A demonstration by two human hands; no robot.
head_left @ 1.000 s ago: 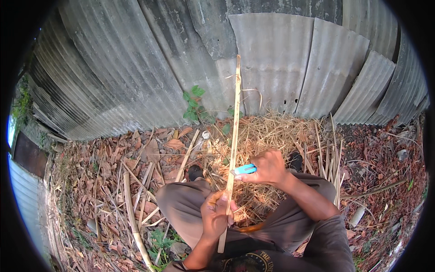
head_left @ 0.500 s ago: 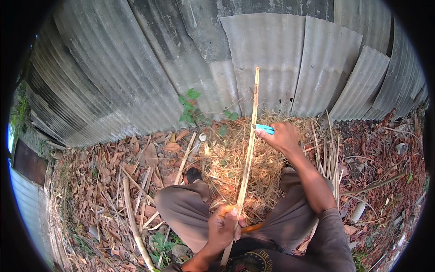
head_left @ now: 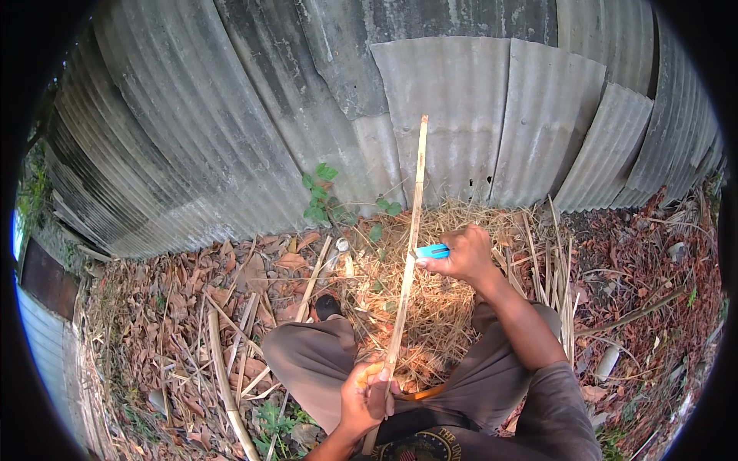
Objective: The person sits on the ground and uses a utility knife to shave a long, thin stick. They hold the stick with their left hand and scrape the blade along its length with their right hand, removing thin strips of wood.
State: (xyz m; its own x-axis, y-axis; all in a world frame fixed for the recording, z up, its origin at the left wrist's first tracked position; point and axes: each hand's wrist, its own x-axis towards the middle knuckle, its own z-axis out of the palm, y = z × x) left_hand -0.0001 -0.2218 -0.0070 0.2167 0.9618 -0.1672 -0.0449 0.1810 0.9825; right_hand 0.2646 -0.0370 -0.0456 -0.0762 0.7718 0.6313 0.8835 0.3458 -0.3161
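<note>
A long, pale bamboo strip (head_left: 406,292) slants up from my lap, its far end raised in front of the metal wall. Near its lower end my left hand (head_left: 360,403) is closed around it, with a bit of orange showing at the fingers. My right hand (head_left: 467,255) grips a bright blue utility knife (head_left: 434,252), whose tip meets the strip's right edge about midway along. How far the blade is out is too small to tell. Beneath the strip, between my legs, lies a heap of thin straw-coloured shavings (head_left: 442,315).
A corrugated metal wall (head_left: 446,100) rises just ahead. Dry leaves (head_left: 184,300) cover the ground at left, with a thicker bamboo pole (head_left: 223,369) among them. More split strips (head_left: 567,284) lie beside my right knee. A green plant (head_left: 317,192) grows by the wall.
My right hand and the knife have slid toward me along the strip. The strip's upper part has swung slightly left. My left hand keeps its hold near the lower end.
</note>
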